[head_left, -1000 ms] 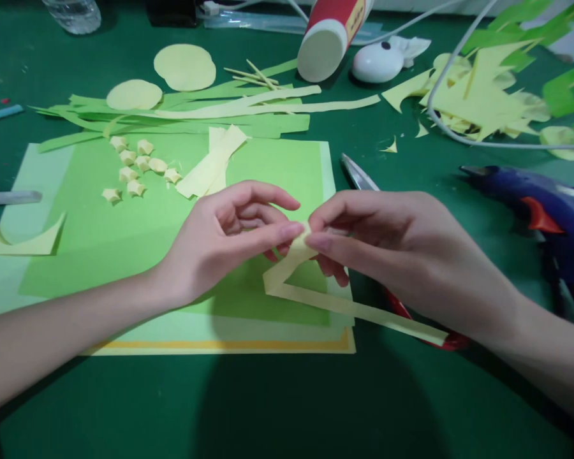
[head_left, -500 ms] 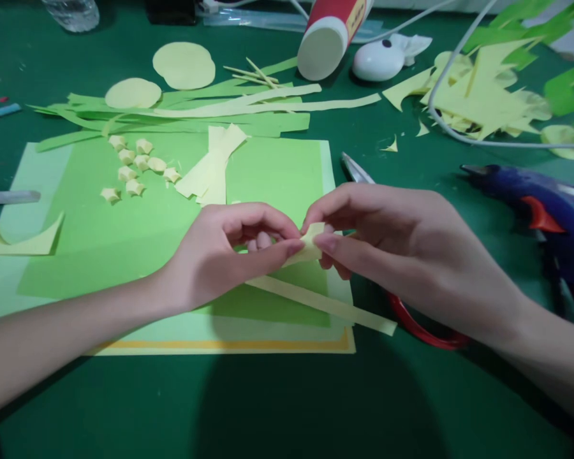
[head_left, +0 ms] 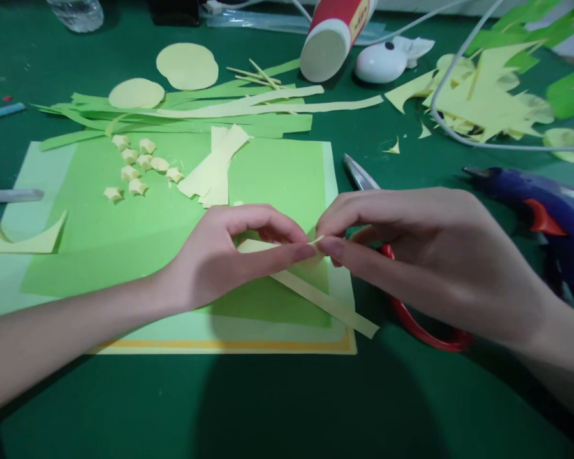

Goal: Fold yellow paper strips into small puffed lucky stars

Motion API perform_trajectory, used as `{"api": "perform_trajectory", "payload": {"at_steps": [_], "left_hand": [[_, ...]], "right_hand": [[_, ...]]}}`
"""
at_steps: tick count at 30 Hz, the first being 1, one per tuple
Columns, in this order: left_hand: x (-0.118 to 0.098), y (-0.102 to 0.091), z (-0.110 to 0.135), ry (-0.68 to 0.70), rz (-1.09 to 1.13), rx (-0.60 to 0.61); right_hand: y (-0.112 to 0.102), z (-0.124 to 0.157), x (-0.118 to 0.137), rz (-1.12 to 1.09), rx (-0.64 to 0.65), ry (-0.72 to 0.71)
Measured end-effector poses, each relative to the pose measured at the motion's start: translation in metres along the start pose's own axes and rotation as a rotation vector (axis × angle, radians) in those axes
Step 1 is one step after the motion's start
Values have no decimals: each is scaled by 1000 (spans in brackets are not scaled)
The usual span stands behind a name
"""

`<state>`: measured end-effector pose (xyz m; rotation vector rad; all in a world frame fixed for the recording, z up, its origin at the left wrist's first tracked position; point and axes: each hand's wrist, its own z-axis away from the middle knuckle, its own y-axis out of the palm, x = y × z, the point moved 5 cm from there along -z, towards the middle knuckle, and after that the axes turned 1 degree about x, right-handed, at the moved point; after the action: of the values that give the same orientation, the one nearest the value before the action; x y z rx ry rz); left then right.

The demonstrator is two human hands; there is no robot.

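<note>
Though narrow, both grips (head_left: 217, 258) (head_left: 421, 261) on paper strip (head_left: 323, 301)

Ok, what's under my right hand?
Scissors and the edge of a pale green sheet. Pointed tip and some red handle show; the middle is hidden by the right hand, pinching a yellow paper strip.

A yellow paper strip (head_left: 328, 302) is pinched by the left hand (head_left: 242, 255) and the right hand (head_left: 421, 255) above the green paper sheets (head_left: 138, 242); its loose end is seen beyond their right edge, by the near right corner. Small folded stars (head_left: 137, 187) are scattered toward the sheets' far left corner. Red-handled scissors (head_left: 406, 322), partly hidden by the right hand, are placed beside the right edge. A red cup (head_left: 326, 52) is laid toward the far edge of the table (head_left: 124, 414).
</note>
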<state>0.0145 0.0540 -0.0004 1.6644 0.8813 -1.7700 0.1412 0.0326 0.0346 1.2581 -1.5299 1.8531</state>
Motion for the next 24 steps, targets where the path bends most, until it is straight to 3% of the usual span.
{"api": "perform_trajectory", "payload": {"at_steps": [9,14,20,24], "left_hand": [[1,0,-1,-67,36,-42],[1,1,-1,-72,54,-21],[1,1,0,-57,60,-24],[1,1,0,-74,11,-21]], "right_hand": [[-3,0,1,85,-39,-46],[-3,1,7,186,-27,-179],[-3,2,7,191,-29,-157],[-6,2,14,256,-31,-263]]}}
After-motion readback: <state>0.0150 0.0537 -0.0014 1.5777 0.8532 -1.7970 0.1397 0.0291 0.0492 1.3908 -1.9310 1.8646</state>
